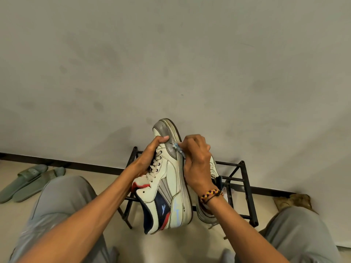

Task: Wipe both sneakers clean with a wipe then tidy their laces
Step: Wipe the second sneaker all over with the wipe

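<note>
Two hands are seen on one sneaker point(167, 186), which is held up in the air, toe pointing away and sole turned to the right. The left hand point(150, 158) is wrapped over the laced top, its fingers point(161, 139) curled round the upper near the grey toe cap, with the thumb hidden behind. The cream laces point(154, 166) are threaded in rows just beneath that palm. The right hand point(197, 164) is closed on a small crumpled wipe point(177, 148), bluish-white and creased, which is pinched at the fingertips and pressed against the grey panel beside the rubber sole edge. The upper looks smooth and glossy, cream with grey, navy and red panels; the thick sole is off-white and scuffed. A braided bracelet point(210, 195) of yellow, red and dark cord is worn on the right wrist. A second sneaker point(212, 168) is seen behind the right hand, mostly hidden, resting on a black metal rack point(245, 179) of thin tubes. Far left of the fingers, two grey-green slides point(28, 181) lie on the pale floor against a dark skirting. Grey trousers point(62, 202) cover both knees below.
</note>
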